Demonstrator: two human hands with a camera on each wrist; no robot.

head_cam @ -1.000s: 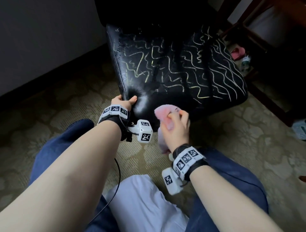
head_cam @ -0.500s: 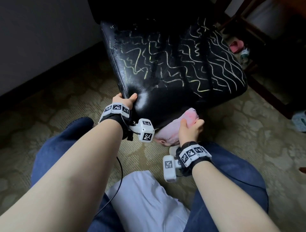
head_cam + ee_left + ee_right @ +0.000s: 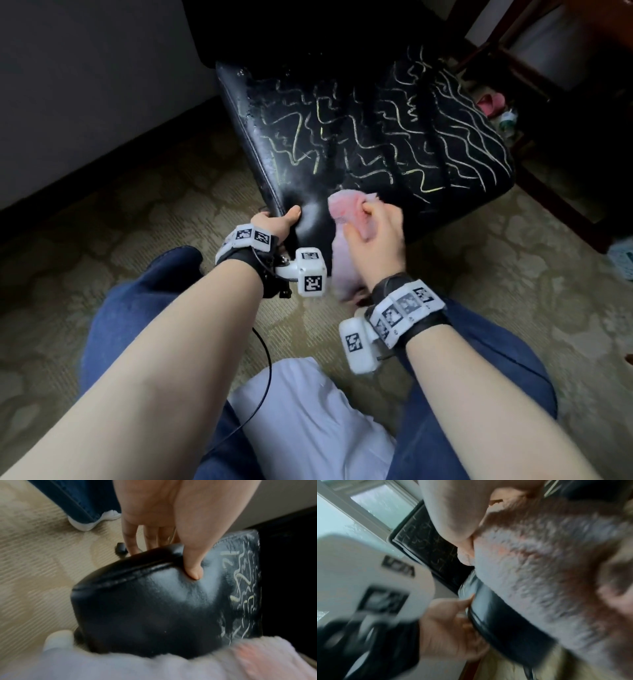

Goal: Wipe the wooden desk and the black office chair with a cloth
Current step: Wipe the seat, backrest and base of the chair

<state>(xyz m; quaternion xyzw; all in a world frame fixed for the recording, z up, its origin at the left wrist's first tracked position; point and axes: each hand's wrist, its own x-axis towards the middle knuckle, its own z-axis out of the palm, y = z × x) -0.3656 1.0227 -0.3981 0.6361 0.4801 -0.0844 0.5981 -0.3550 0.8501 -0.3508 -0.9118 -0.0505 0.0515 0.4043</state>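
The black office chair seat [image 3: 370, 137] fills the upper middle of the head view, scribbled with yellowish wavy lines, its near-left part plain and shiny. My left hand [image 3: 279, 222] grips the seat's near-left corner, thumb on top [image 3: 193, 566] and fingers underneath. My right hand [image 3: 373, 233] holds a bunched pink cloth [image 3: 349, 212] against the seat's front edge, the cloth's tail hanging down the front. The fuzzy cloth [image 3: 539, 581] fills the blurred right wrist view, draped over the seat's rim. The seat [image 3: 154, 608] is close up in the left wrist view, with the cloth [image 3: 223, 660] at the bottom.
Patterned beige carpet [image 3: 137, 222] lies all around the chair. A grey wall with a dark baseboard [image 3: 85, 171] runs at the left. Dark wooden furniture legs [image 3: 565, 212] and small items on the floor stand at the right. My knees in blue jeans are below.
My right hand has carried the cloth from below the seat's front edge, right of centre, up and left onto the near edge of the seat top. The left hand keeps its grip on the corner.
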